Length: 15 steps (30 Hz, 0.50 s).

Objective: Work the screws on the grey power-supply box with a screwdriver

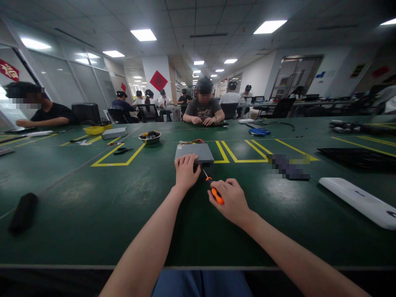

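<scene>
My left hand (186,172) grips the front edge of a grey metal electronics case (194,152), which lies flat on a green workbench mat (93,214). My right hand (230,201) holds an orange-and-black screwdriver (216,193). Its thin tip points up and left, close to the case's front right corner. Whether the tip touches the case cannot be told. A bundle of coloured wires (191,141) lies along the far side of the case.
A steel bowl of tools (150,137) and black pliers (123,151) lie left of the case, inside yellow tape markings. Blue gloves (259,131) lie farther right, and a white pad (359,201) sits at the right. A person (203,106) works across the bench.
</scene>
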Tool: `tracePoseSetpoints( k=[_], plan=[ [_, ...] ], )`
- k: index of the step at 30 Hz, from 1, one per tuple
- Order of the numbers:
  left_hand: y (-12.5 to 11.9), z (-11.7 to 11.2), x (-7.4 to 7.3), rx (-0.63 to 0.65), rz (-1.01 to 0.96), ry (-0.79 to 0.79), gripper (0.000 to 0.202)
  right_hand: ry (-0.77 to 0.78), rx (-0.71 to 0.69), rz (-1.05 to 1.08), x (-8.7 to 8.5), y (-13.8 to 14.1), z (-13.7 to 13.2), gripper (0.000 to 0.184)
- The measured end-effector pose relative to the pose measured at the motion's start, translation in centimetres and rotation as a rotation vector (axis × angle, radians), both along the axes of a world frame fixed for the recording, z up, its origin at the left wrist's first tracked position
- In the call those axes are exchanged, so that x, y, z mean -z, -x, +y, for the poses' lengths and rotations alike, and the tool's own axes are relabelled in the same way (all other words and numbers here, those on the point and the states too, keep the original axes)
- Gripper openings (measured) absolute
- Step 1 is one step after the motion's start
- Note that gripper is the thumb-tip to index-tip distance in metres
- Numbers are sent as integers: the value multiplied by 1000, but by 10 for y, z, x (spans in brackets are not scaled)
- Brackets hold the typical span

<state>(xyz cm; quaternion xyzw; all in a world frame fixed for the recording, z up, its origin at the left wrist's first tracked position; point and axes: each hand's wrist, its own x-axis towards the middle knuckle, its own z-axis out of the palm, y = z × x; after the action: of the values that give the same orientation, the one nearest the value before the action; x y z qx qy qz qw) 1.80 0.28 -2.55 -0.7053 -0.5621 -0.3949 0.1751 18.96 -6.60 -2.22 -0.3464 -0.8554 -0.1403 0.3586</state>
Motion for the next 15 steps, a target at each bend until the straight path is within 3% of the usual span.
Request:
tracePoseSetpoints(
  k=[5, 10, 15],
  plan=[
    [0, -1, 0, 4, -4, -6, 29, 5, -6, -64, -5, 2, -7, 15],
    [0, 0, 0, 6, 2, -13, 29, 72, 12, 3, -5, 4, -10, 29],
    [0, 0, 0, 4, 0, -4, 29, -28, 1, -15, -2, 3, -7, 19]
  ],
)
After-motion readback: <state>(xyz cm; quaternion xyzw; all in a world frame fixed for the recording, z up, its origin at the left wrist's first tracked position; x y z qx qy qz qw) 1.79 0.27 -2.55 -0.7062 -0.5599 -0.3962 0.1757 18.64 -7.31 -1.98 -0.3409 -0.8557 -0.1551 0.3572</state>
